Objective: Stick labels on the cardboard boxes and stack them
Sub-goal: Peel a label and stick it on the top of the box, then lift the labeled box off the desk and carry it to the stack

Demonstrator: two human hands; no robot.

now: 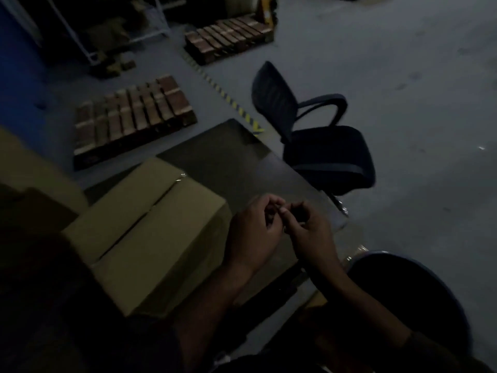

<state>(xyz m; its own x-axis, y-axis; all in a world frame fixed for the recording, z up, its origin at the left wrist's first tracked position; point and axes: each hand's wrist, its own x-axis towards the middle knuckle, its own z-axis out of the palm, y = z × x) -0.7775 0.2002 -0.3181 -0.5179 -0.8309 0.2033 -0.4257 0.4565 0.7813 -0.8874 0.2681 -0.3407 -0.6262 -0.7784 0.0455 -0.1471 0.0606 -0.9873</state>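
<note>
A closed cardboard box [150, 232] with a taped seam across its top stands on the dark table [231, 157] at the left. Just right of the box, my left hand [252, 232] and my right hand [309, 232] meet above the table. Their fingers are curled and the fingertips come together around something small. The scene is too dark to tell what it is. A second cardboard box [29, 168] stands behind the first at the far left.
A dark office chair [322, 146] stands past the table's far right corner. Two wooden pallets [131, 117] [228, 39] lie on the grey floor beyond. A round dark bin [419, 300] sits at the lower right. A metal rack [107, 28] is at the back left.
</note>
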